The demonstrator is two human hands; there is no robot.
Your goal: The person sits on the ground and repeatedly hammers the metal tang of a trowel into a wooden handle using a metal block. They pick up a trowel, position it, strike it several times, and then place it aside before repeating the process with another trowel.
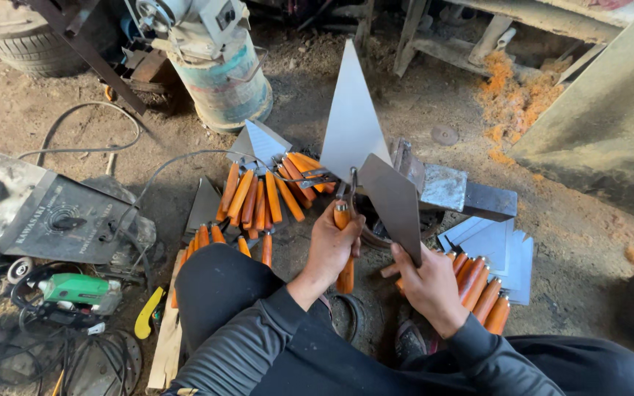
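Left hand (334,246) clamped on trowel's orange handle (344,249); right hand (427,282) grips steel blade (394,202). Blade stiff, probably sharp-edged; hold by flat faces.

Trowel blade (394,202): smooth, dull grey sheet metal; its handle (344,249): glossy orange wood. Metal block (453,189): rough, scuffed steel. Dirt floor (405,103): dusty.

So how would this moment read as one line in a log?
left hand: grips orange handle | right hand: holds trowel blade | pile of orange-handled trowels on ground ahead
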